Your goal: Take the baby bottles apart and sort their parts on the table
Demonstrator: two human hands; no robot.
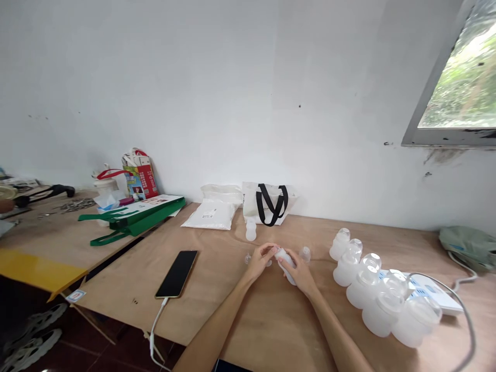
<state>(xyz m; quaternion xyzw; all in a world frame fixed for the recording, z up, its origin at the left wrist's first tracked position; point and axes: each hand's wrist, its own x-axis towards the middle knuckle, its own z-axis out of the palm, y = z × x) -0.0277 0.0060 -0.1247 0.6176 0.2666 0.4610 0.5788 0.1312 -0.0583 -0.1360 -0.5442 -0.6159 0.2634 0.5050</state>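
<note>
Both hands work close together over the plywood counter. The left hand grips the upper end of a small frosted plastic bottle, while the right hand closes around its lower body, so the bottle sits tilted between them. Just beside the right hand stands a small clear cap, and a small clear fitting lies near the left hand. Farther back, a translucent cylindrical piece stands upright. A cluster of larger frosted bottles sits to the right, next to a white carton. To the left lies a black smartphone with a white charging cable, and against the wall are a white packet and a white tote bag with black handles.
</note>
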